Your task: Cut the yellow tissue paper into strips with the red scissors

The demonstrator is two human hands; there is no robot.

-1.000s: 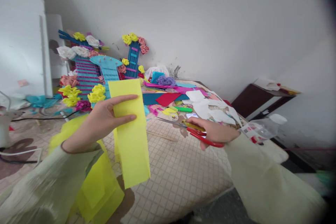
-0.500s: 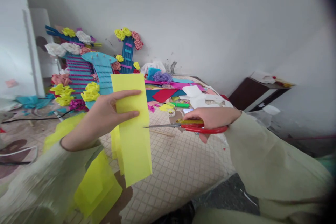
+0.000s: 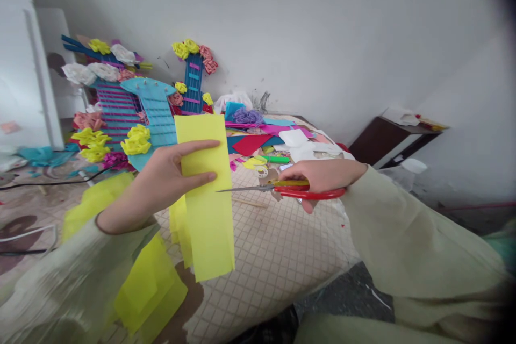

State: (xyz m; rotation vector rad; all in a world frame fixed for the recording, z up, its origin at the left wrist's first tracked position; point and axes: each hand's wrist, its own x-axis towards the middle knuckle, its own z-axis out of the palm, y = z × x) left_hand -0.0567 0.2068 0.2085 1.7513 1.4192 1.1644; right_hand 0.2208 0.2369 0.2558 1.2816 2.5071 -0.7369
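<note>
My left hand (image 3: 161,180) pinches a long folded strip of yellow crepe-like paper (image 3: 212,226), held upright with thumb and fingers across its upper half. In my right hand (image 3: 322,174) is a pair of scissors (image 3: 310,193) with red and yellow handles. Their narrow blades look nearly closed and point left, lying across the yellow strip just below my left thumb. I cannot tell whether the blades cut into it. More yellow paper (image 3: 151,290) hangs or lies below my left forearm.
Paper-flower decorations with a light-blue guitar-like shape (image 3: 157,110) stand at the back left. Coloured paper sheets (image 3: 252,145), purple yarn (image 3: 248,116) and a green marker-like stick (image 3: 276,159) lie along the wall. A dark cabinet (image 3: 374,142) stands at right. The quilted tabletop (image 3: 258,247) spreads beneath my hands.
The scissor tips have shifted slightly left and up across the yellow strip. My left hand keeps its hold on the paper. The whole view has shifted a little.
</note>
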